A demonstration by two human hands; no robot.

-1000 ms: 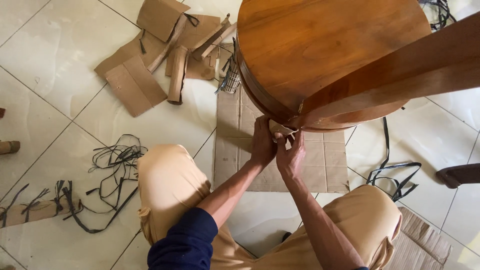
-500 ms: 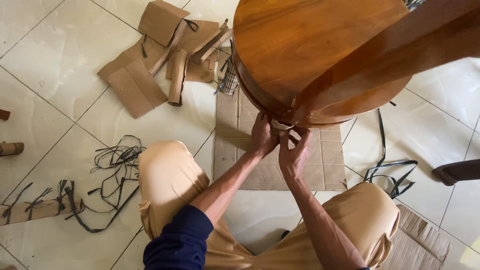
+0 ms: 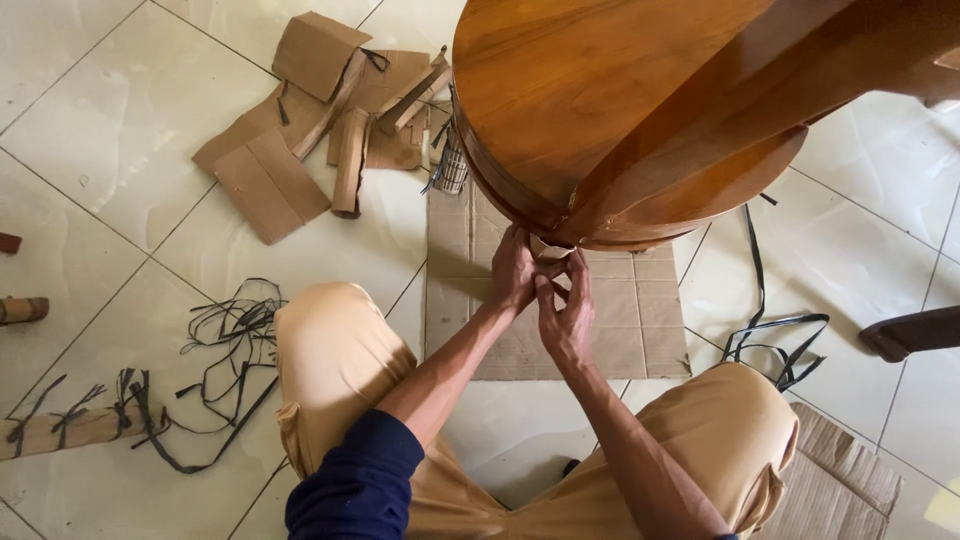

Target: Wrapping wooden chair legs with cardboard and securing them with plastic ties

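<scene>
A round polished wooden table point(image 3: 600, 90) stands in front of me, seen from above, with a wooden leg or beam crossing its top right. Under its near rim, my left hand point(image 3: 512, 272) and my right hand point(image 3: 563, 312) pinch a small piece of pale cardboard wrapping point(image 3: 548, 249) against the wood. Both hands' fingers are closed on that piece. My knees in tan trousers frame the hands.
A flat cardboard sheet point(image 3: 640, 320) lies on the tiled floor under the table. Torn cardboard pieces point(image 3: 300, 130) lie at the upper left, black plastic straps point(image 3: 225, 340) at the left and more straps point(image 3: 775, 335) at the right. Corrugated cardboard point(image 3: 850, 480) lies at the lower right.
Both hands have shifted slightly left along the rim and my right hand's fingers have closed higher on the wrapping. The view has drifted a little.
</scene>
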